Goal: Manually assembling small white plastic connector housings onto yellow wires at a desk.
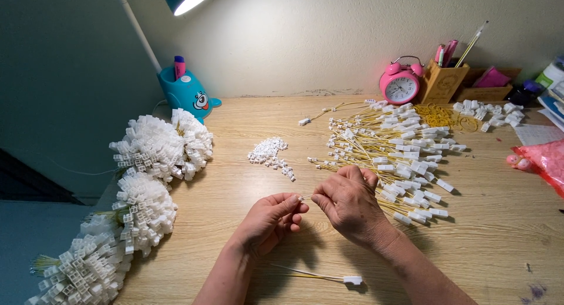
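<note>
Hands meet over the middle of the wooden desk. Left hand pinches a small white plug between thumb and forefinger, other fingers curled in. Right hand is closed at its fingertips on what looks like a thin wire end just beside that plug; the wire itself is too fine to make out.

Risks, as judged:
- Plug is tiny and held only at the fingertips; a slip would drop it onto the desk.
- Right wrist lies just beside the heap of yellow wires with white plugs; a sideways sweep could drag and tangle them.
- One finished wire lies between the forearms; a lowered arm could push it off the near edge.
- Small pile of loose plugs sits near the left hand, easily scattered.
</note>
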